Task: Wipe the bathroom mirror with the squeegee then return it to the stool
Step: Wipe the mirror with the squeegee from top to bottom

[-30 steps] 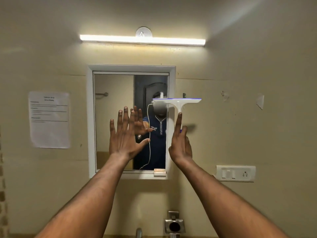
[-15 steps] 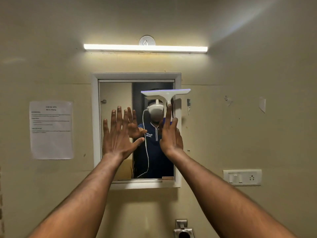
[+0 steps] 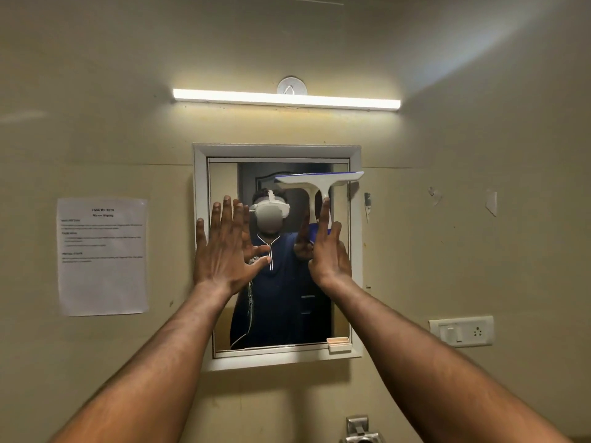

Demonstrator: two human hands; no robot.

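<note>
Head view. The right hand (image 3: 329, 254) holds the squeegee (image 3: 319, 183) by its handle, grip closed around it with the index finger laid straight up the stem; the left hand (image 3: 224, 251) is empty, fingers spread wide, palm raised before the left part of the mirror (image 3: 224, 314). The blade runs level across the upper right of the glass, its right end over the white frame (image 3: 356, 251); whether it touches the glass cannot be told. Compared with half a second ago, the squeegee sits further right and nearer the top of the mirror, and the left hand remains open at the same place. A lamp (image 3: 286, 100) glows above; a paper sheet (image 3: 102, 255) hangs left, a switch plate (image 3: 460, 330) right.
</note>
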